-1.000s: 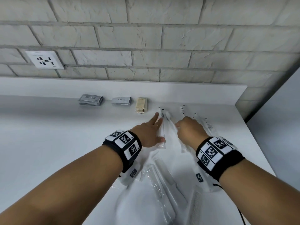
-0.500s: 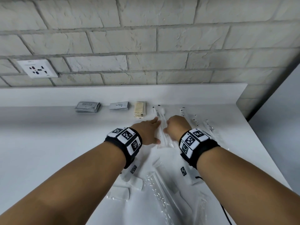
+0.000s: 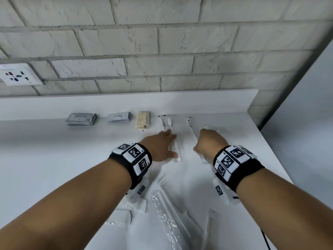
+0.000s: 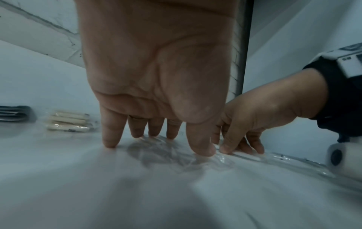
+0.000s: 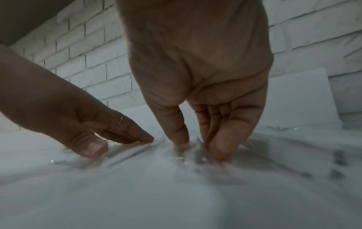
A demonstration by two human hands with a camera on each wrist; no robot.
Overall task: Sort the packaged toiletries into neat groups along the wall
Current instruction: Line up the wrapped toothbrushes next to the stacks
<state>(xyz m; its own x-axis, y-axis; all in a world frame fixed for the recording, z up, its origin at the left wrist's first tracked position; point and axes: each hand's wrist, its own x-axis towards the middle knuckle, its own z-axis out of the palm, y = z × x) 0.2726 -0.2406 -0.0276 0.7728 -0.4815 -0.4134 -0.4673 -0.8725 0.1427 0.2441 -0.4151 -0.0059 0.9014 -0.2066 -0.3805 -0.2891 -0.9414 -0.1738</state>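
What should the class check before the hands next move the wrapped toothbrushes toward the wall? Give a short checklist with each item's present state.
1. Left hand rests with straight fingers on a clear toothbrush packet: ok.
2. Right hand touches the neighbouring packet with its fingertips: ok; whether it pinches the film: cannot tell.
3. Sorted groups at the wall, grey sachets, small grey packet, beige packet, lie apart: ok.
4. The two toothbrush packets lie parallel: not ok.
5. Loose packets near the wrists sorted: not ok.
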